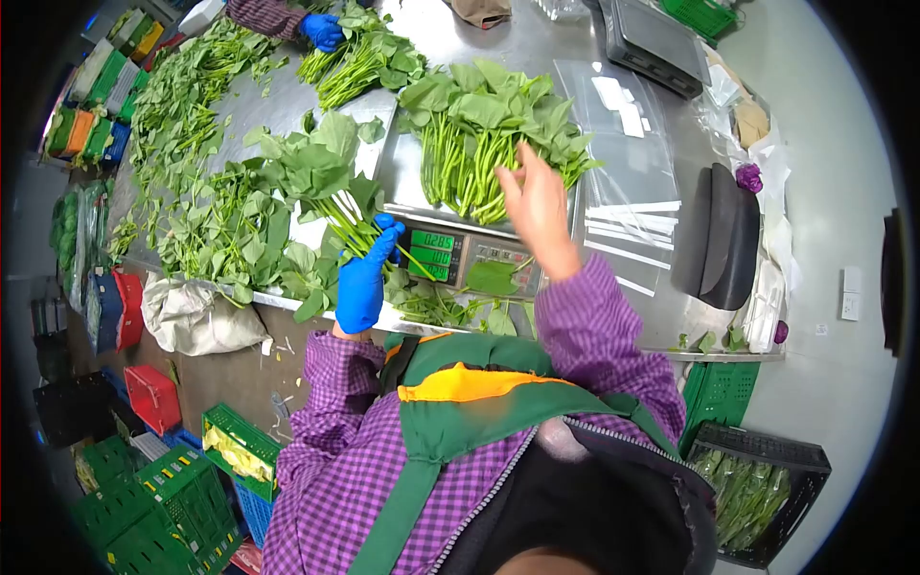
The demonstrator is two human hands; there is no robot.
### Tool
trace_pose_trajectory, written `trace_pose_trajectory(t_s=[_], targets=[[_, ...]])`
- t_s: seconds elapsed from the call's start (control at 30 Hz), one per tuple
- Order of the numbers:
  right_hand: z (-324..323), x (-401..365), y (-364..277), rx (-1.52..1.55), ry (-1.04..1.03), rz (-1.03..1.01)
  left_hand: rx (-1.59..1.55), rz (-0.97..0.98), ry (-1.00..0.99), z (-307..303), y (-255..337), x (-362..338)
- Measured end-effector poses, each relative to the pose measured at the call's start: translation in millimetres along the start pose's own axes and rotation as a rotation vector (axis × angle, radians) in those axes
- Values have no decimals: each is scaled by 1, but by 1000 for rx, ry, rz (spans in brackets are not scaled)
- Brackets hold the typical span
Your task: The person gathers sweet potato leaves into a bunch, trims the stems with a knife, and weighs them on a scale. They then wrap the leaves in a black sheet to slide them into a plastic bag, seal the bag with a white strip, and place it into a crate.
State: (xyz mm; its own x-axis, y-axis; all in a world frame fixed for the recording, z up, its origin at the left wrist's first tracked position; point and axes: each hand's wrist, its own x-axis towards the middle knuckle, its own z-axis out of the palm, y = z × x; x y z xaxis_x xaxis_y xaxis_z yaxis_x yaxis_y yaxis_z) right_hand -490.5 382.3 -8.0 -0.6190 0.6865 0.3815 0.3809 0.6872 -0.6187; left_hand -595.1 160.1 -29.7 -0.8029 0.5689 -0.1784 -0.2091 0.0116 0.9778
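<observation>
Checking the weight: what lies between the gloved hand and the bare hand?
Head view: the scale display with green digits lies between the left hand, gripping a leafy bunch, and the right hand.

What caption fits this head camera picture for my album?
Gloved left hand holds leafy stems; bare right hand hovers over greens on scale.

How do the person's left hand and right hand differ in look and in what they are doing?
The left hand wears a blue glove; the right hand is bare. The left hand is shut on the stems of a leafy bunch; the right hand is open, raised by the greens on the scale. Both have purple checked sleeves.
</observation>
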Motion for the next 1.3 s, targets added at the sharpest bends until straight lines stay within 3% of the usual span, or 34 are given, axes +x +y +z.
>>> trace_pose_trajectory(t_s=[0.07, 0.1, 0.13, 0.23, 0.33, 0.43, 0.5, 0.63, 0.7, 0.83, 0.97, 1.1, 1.17, 1.3], targets=[[-15, -18, -25, 131, -306, 158, -36, -9, -47, 4, -3, 5], [-6, -31, -32, 230, -283, -16, -52, -19, -70, 6, -2, 5], [-6, -42, -39, 404, -576, 130, 30, -82, -95, 9, 2, 6], [9, -56, -59, 710, -897, 293, -87, -37, -195, 22, 2, 12], [34, -68, -42, 850, -883, 347, -114, -60, -260, 25, 9, 10], [15, -59, -53, 843, -892, 276, -82, -62, -317, 24, 14, 11], [13, -60, -59, 1031, -843, 527, -82, -56, -366, 20, 17, 16], [7, -57, -60, 1038, -746, 544, -130, -100, -318, 14, 23, 17], [6, -58, -59, 1091, -547, 494, -237, -91, -219, 12, 17, 20], [-5, -53, -56, 1184, -347, 490, -446, -94, 112, 0, 25, 35], [5, -51, -42, 1167, -181, 459, -614, -59, 184, -13, 37, 48], [27, -42, -19, 1013, -284, 651, -425, -32, -116, 9, 31, 58], [32, -43, -9, 950, -378, 748, -429, -121, -231, 37, 34, 63], [20, -51, -6, 989, -279, 697, -445, -200, -349, 66, 24, 73]])
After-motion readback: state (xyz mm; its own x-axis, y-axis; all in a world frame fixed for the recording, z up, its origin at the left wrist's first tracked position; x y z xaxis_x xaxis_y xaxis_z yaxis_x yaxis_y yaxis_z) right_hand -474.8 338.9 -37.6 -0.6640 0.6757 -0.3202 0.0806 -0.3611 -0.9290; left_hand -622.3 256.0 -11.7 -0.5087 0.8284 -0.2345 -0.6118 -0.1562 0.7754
